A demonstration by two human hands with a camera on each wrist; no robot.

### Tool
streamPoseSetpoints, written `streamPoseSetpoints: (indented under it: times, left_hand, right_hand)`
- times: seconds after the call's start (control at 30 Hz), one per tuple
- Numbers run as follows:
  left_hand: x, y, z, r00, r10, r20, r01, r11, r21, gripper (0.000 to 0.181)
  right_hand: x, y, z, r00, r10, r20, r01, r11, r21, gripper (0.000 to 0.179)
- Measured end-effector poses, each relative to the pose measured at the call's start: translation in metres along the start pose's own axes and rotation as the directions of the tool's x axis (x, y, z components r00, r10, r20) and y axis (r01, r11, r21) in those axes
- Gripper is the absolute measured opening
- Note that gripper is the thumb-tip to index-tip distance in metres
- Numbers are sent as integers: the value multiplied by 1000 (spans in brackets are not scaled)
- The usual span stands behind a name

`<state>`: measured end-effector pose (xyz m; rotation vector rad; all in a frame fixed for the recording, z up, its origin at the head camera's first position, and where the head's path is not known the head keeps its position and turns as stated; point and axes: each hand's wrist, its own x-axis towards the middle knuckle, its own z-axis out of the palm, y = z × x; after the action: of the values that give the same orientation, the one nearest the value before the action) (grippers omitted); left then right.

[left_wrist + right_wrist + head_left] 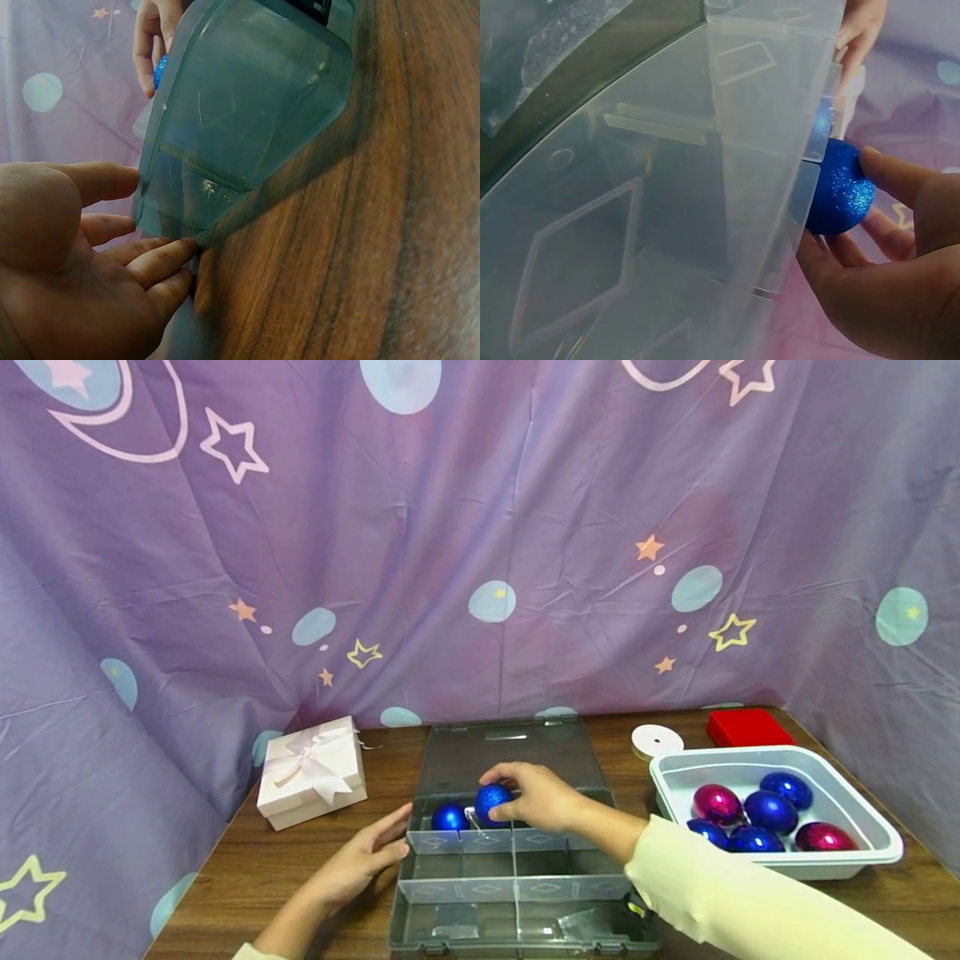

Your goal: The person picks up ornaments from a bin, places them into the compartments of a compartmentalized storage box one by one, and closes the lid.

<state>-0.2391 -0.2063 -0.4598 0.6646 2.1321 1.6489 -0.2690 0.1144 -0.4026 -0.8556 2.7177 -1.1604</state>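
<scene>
My right hand (pixel 542 795) pinches a glittery blue Christmas ball (pixel 492 799) between thumb and fingers, over the back row of a grey see-through divider box (pixel 480 866). In the right wrist view the glitter ball (pixel 841 187) shows at the top edge of a clear divider. Just left of it, a smoother blue ball (pixel 449 817) sits in the back left compartment. My left hand (pixel 365 857) has its fingers loosely extended, with the fingertips at the box's left side wall; the left wrist view shows them against that wall (pixel 247 105).
At the right stands a white tub (pixel 885 835) with several shiny blue and magenta balls. Behind it are a red box (pixel 748 727) and a white ribbon spool (pixel 657 741). A white gift box (pixel 312 772) with a bow is at the left. The divider box's lid (pixel 510 756) lies open backward.
</scene>
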Motion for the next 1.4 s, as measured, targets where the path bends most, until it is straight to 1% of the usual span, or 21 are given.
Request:
streamPoseSetpoints:
  times: [0.27, 0.57, 0.7, 1.03, 1.23, 1.4]
  left_hand:
    - [0, 1, 0, 1000, 8, 0, -8, 1000, 3, 68]
    - [0, 1, 0, 1000, 5, -5, -5, 1000, 5, 68]
    - [0, 1, 0, 1000, 0, -7, 0, 1000, 3, 68]
    - [0, 4, 1, 1000, -8, -12, 8, 1000, 12, 68]
    - [0, 4, 1, 1000, -13, -12, 13, 1000, 13, 68]
    - [-1, 3, 2, 1000, -20, -10, 20, 1000, 8, 68]
  right_hand:
    - [2, 1, 5, 999, -34, 3, 34, 998, -51, 39]
    - [2, -1, 6, 1000, -17, 22, 18, 998, -65, 43]
    - [2, 0, 5, 1000, -17, 20, 18, 997, -71, 42]
    - [0, 3, 2, 1000, -27, 7, 27, 998, -53, 41]
    - [-5, 1, -4, 1000, -17, 1, 17, 999, -30, 41]
    - [-9, 3, -10, 1000, -12, -5, 12, 1000, -5, 41]
